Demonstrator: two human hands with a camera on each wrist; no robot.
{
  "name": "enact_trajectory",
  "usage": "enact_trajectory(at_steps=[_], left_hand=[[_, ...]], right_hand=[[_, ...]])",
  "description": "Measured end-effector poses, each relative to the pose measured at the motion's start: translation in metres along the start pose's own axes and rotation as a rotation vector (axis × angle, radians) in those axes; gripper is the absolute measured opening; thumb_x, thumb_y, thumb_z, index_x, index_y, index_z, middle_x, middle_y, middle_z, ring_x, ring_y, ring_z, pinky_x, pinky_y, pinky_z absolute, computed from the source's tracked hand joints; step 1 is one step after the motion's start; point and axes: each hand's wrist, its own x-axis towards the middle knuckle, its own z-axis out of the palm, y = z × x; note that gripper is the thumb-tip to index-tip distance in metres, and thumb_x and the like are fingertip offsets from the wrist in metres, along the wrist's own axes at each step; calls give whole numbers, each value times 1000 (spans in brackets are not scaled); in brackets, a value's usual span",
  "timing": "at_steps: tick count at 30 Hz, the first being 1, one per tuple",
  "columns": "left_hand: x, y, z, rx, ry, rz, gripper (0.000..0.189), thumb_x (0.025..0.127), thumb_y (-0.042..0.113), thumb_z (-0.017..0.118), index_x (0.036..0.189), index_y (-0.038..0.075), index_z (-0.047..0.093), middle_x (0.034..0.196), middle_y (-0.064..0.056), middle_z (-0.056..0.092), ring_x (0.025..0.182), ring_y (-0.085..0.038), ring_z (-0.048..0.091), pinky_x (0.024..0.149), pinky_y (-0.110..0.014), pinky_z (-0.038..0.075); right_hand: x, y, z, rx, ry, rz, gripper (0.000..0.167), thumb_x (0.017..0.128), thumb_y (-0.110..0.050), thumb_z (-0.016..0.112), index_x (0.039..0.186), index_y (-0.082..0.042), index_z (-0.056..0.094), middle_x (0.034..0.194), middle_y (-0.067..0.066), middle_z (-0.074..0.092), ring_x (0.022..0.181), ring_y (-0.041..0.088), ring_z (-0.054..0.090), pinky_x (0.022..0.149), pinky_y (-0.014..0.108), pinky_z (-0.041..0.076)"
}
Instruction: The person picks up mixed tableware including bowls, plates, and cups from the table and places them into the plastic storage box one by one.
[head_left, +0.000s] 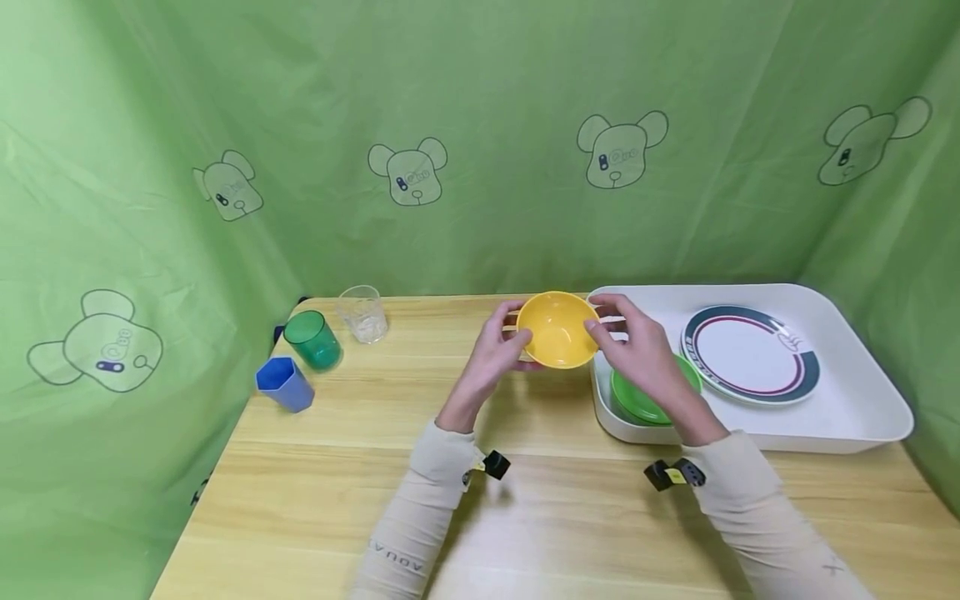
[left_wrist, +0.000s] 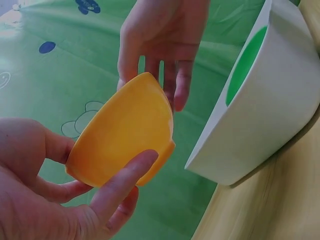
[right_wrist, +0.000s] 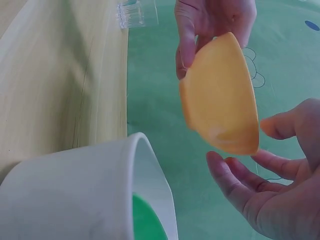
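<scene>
1. Both forearms reach forward over the wooden surface point(head_left: 375, 408), in a left sleeve point(head_left: 423, 492) and a right sleeve point(head_left: 742, 492), each with a small black device at the wrist.
2. The left grip point(head_left: 493, 348) angles inward, its thumb at the rim of the yellow bowl point(head_left: 557, 332) and its other fingers curved round the outer wall, holding it.
3. The right grip point(head_left: 637, 340) faces it, holding the opposite edge with thumb at the rim and fingers curved about the side; how firmly, I cannot tell.
4. The bowl is between the two grips, raised off the surface, its glossy inside turned towards the head view.
5. The white tray point(head_left: 862, 408) sits just beyond the right wrist. In its near left corner is a green bowl point(head_left: 636, 407), partly behind the right grip; beside it lies a plate point(head_left: 742, 354) with a dark green band and red ring.
6. Well apart, left, stand a blue hexagonal cup point(head_left: 285, 385), a green tumbler point(head_left: 313, 342) and a clear glass point(head_left: 365, 317).
7. Behind everything hangs a green curtain point(head_left: 510, 225) printed with bear heads.
</scene>
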Motion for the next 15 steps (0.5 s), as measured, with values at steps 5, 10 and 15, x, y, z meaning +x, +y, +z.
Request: enact_trajectory(at_steps=[5,10,15], left_hand=[[1,-2,6,9,-4,23,47,97,-6,53,142,7,50,123,-19,51,98,-28,64,75,-57,61],[2,-2,11,14,-2,43,47,97,-5,53,142,7,50,120,-19,52,98,-28,63,74,-55,62],[2,-1,14,22,1,60,46,99,-2,55,144,8,49,123,-17,51,100,-26,61,71,-47,64]], right_hand=[[0,2,1,-36,13,-13,43,103,-18,60,143,-3,53,132,26,60,112,45,64,90,55,58],[2,3,2,-48,32,-28,45,100,-10,60,144,-3,53,132,28,60,105,47,67,86,55,60],[5,5,1,-66,46,-38,48,96,0,56,144,-2,53,131,28,61,105,46,66,88,56,59]])
